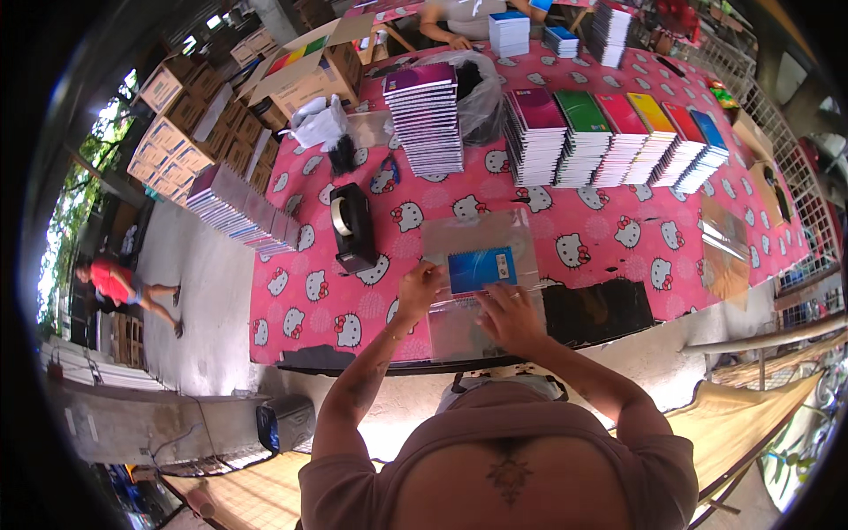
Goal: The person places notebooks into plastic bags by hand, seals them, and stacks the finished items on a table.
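Note:
A blue spiral notebook (pixel 481 270) lies on a clear plastic sheet (pixel 477 228) near the table's front edge. Beside the notebook's left side, my left hand (pixel 419 290) is closed, its fingers pinching the sheet's edge. My right hand (pixel 514 321) rests with fingers stretched out along the notebook's lower right edge, pressing on the plastic. A black tape dispenser (pixel 353 231) stands to the left of the sheet. What lies under my right palm is hidden.
Stacks of coloured notebooks (pixel 583 146) line the table's far side, with a tall purple stack (pixel 424 119) left of them. Another stack (pixel 238 212) stands at the left edge. Cardboard boxes (pixel 305 75) are behind. Across the table sits a person (pixel 459 22); another person (pixel 115 281) walks at left.

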Demonstrator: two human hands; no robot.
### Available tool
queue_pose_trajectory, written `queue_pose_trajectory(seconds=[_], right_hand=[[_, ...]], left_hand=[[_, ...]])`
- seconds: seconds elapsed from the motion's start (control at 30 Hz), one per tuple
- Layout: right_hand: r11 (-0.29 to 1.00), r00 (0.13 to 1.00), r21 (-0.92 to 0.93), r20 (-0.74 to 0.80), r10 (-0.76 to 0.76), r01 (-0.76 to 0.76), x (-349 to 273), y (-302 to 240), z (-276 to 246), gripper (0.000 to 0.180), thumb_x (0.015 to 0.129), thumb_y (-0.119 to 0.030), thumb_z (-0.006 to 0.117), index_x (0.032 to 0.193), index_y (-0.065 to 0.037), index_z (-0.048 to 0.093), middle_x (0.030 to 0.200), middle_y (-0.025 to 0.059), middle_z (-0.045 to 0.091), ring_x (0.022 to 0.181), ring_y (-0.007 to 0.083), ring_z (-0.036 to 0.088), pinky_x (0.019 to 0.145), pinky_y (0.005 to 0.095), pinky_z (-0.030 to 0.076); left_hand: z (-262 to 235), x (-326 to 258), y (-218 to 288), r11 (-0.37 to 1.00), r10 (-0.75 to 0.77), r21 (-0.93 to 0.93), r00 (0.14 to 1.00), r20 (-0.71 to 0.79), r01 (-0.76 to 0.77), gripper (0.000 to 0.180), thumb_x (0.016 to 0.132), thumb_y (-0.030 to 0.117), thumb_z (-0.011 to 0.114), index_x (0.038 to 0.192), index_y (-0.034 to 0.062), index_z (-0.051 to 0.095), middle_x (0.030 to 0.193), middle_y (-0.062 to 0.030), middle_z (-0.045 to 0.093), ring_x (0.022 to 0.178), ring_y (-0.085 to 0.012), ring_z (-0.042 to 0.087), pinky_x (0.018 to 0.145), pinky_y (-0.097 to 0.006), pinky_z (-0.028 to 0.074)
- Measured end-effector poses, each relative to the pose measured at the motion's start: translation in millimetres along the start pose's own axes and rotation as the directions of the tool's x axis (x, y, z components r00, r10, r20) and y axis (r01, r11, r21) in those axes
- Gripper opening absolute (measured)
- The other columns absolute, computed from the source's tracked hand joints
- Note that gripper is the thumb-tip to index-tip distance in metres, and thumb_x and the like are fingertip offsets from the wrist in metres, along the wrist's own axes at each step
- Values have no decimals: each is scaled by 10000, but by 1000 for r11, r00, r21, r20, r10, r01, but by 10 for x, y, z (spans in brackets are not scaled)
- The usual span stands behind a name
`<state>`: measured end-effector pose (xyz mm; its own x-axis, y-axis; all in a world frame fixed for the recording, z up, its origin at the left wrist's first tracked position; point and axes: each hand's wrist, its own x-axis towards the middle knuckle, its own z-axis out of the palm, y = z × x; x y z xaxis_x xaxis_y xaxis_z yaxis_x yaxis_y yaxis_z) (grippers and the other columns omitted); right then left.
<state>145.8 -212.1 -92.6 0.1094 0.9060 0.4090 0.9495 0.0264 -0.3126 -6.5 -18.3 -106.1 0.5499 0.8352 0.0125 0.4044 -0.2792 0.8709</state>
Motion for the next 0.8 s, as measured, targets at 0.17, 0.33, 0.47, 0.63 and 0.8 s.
queue_pose_trajectory(seconds=[0.17, 0.33, 0.47, 0.63, 0.8], right_hand=[[998, 998, -31, 34, 51, -50, 24, -135, 198, 580, 890, -394, 652, 1366, -87, 530, 1419, 131, 468, 1335, 314, 431, 1099, 560, 330], [994, 990, -75, 107, 91, -84, 74, -192, 191, 575, 875, -367, 674, 1363, -100, 531, 1421, 125, 467, 1328, 317, 438, 1098, 569, 327], [992, 989, -92, 109, 99, -90, 66, -209, 150, 582, 859, -342, 692, 1368, -115, 522, 1425, 120, 461, 1324, 318, 443, 1092, 571, 334], [994, 994, -97, 88, 57, -48, 64, -154, 176, 602, 849, -312, 703, 1384, -124, 503, 1426, 116, 461, 1315, 314, 454, 1079, 565, 350], [992, 996, -124, 85, 32, -22, 43, -76, 177, 591, 846, -299, 695, 1388, -164, 502, 1425, 98, 460, 1316, 295, 449, 1085, 553, 347]], left_hand=[[-15, 487, 68, 973, 180, 148, 984, 8, -179, 232, 922, 233, 662, 938, 2, 672, 719, -125, 678, 657, -201, 673, 595, -357, 518], [340, 1238, 151, 764, 352, 443, 878, 325, -470, 161, 857, 183, 651, 889, 27, 673, 910, -174, 688, 841, -346, 680, 742, -462, 541], [556, 1449, 80, 601, 422, 495, 775, 470, -627, 113, 831, 153, 653, 868, 48, 630, 940, -156, 659, 909, -355, 647, 791, -467, 520], [519, 1405, 120, 448, 644, 515, 663, 381, -731, 202, 810, 149, 655, 982, 65, 590, 928, -129, 653, 945, -347, 631, 826, -472, 504], [365, 1146, 505, 642, 475, 453, 785, 398, -618, 224, 815, 147, 631, 1015, 55, 591, 851, -105, 641, 925, -339, 626, 826, -482, 494]])
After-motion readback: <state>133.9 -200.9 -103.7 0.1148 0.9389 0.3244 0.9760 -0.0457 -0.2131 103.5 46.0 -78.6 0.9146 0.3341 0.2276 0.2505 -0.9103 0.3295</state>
